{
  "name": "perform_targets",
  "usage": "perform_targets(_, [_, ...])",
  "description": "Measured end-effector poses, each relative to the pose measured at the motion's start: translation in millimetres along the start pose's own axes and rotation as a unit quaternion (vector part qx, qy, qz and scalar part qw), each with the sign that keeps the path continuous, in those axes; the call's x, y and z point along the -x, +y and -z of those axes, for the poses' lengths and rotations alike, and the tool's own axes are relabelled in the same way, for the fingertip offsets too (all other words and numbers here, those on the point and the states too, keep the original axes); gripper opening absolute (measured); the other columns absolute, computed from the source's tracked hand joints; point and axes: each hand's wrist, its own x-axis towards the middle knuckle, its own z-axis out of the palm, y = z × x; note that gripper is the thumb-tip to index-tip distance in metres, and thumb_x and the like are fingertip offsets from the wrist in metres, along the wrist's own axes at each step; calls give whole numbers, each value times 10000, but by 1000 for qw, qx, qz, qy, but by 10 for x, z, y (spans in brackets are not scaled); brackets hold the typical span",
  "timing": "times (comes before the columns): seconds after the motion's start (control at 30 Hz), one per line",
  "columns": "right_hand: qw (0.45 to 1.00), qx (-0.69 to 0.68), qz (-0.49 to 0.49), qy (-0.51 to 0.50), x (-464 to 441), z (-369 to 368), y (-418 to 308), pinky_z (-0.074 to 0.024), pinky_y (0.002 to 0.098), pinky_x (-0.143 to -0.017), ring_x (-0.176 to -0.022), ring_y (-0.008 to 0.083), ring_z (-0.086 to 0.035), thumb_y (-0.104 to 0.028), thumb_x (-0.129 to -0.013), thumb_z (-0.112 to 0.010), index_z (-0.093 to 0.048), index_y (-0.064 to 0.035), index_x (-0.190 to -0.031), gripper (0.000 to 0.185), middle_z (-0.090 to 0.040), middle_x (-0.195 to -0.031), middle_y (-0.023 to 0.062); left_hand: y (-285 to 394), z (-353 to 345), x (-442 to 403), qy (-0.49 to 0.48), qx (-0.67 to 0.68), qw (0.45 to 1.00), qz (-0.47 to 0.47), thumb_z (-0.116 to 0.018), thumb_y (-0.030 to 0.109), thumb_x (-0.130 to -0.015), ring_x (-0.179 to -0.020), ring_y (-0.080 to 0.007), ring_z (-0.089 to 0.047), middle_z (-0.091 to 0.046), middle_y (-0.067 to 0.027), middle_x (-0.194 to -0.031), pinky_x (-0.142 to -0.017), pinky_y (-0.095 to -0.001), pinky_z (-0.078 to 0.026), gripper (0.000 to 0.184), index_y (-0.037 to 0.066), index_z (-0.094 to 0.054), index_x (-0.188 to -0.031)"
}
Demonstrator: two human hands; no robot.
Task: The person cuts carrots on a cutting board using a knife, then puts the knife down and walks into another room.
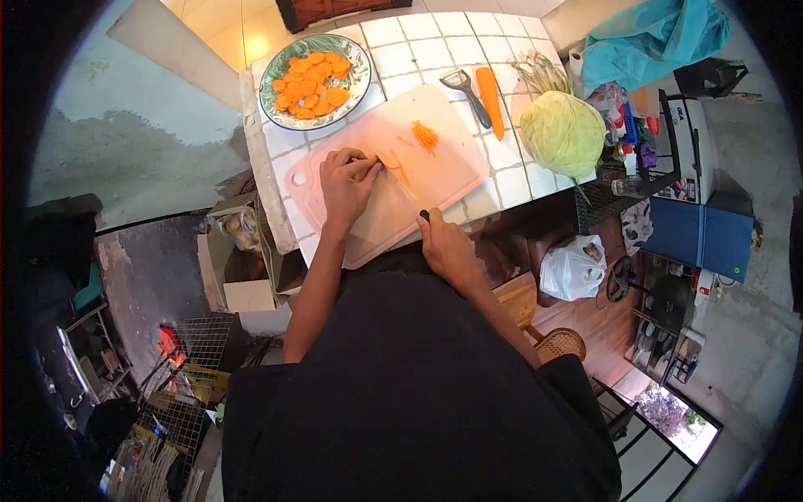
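A pink cutting board (456,167) lies on the white tiled counter. My left hand (347,184) is closed over the board, its fingertips pressed on a carrot piece that they mostly hide. Thin carrot strips (400,169) lie just beside those fingers. With my right hand (449,251) I grip a knife (425,215) by its black handle, near the board's front edge. The blade reaches toward my left fingertips and is hard to see against the board. Farther back on the board sits a small heap of shredded carrot (424,135).
A patterned plate (269,105) of carrot rounds (314,82) stands at the back left. Right of the board are a peeler (468,96), a whole carrot (490,102) and a cabbage (563,134). A white plastic bag (573,269) is below the counter's right side.
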Motion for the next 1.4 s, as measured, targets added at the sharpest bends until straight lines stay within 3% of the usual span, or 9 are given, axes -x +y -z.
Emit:
perform_targets(0.13, [999,-9,3,43,-92,-20,82,-551,651,-759,-849,566,-704,-390,-1158,-423,-522,-4,-1109,401,-702,-849,357,-27,4,-3,9,1,1000,-14,-885,159,-820,-994,-229,-627,-723,-19,-980,-918,-393,-442,144,103,-873,-952])
perform_targets(0.33, [999,-40,17,4,-33,-96,17,-549,644,-738,-837,566,-701,-414,-1161,-407,-515,-6,-1087,428,-698,-829,350,-5,14,-5,17,-3,1000,-25,-901,150,-804,-953,-238,-634,-732,-33,-977,-878,-390,-451,173,88,-871,-963])
perform_targets(1.03, [1000,-9,13,23,-45,-123,-11,-566,644,-739,-839,556,-710,-379,-1141,-474,-517,-21,-1073,368,-707,-867,341,-19,10,0,18,8,1000,-22,-902,118,-786,-982,-238,-635,-730,-30,-971,-894,-391,-451,138,80,-860,-911])
perform_targets(1.13, [998,-27,14,61,-93,-150,62,-556,654,-731,-827,570,-700,-381,-1146,-463,-519,-13,-1079,378,-705,-852,338,-35,12,-3,11,9,1000,-17,-891,142,-802,-1006,-226,-631,-726,-17,-976,-912,-394,-438,124,95,-863,-913])
perform_targets(1.4, [998,-53,35,29,-54,-189,51,-541,657,-716,-807,569,-692,-386,-1151,-453,-507,-8,-1081,389,-691,-802,340,-18,-1,-10,18,4,1000,-14,-884,150,-809,-995,-228,-633,-724,-22,-971,-914,-392,-438,123,92,-863,-916])
